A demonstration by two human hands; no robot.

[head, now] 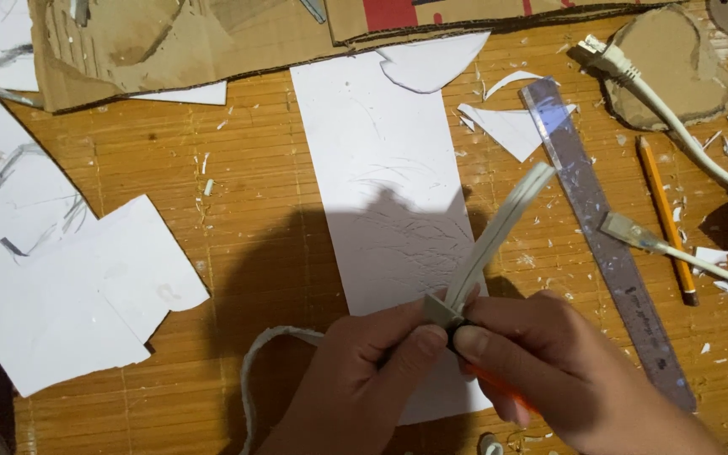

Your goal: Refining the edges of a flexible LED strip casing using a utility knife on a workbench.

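Note:
My left hand [364, 371] and my right hand [541, 362] meet at the bottom middle, over a tall white foam sheet [381, 168] lying on the wooden mat. Both pinch the lower end of a thin grey-white strip [503, 223] that rises up and to the right on edge. My left thumb and fingers press a small folded grey end of the strip. My right hand also holds an orange-handled tool [499, 388], mostly hidden under the fingers. A thin curved white offcut [254, 362] loops beside my left wrist.
A metal ruler [600, 227] lies diagonally at right, next to an orange pencil [666, 215] and a white cable [676, 118]. A cardboard heart [676, 59] sits top right, cardboard sheets [170, 42] along the top, white foam pieces [69, 278] at left, scraps scattered about.

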